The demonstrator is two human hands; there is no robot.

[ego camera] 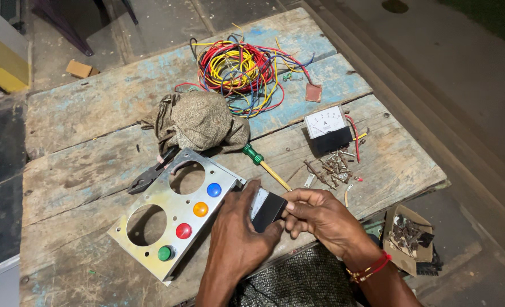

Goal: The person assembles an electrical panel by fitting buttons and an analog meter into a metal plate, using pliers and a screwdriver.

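Observation:
My left hand (238, 236) and my right hand (321, 219) both grip a small black panel meter with a white face (265, 207) at the near edge of the wooden table (82, 182). The meter sits just right of a metal panel plate (170, 213) with two large round holes and blue, orange, red and green lamps in a row. My right wrist wears a red thread band.
Pliers (150, 176) lie left of the plate, a crumpled cloth (198, 119) behind it. A green-handled screwdriver (261, 162), a second meter (327, 128), several screws (335, 165) and a tangle of coloured wires (244, 71) lie farther back. A cardboard box of parts (409, 236) sits at right.

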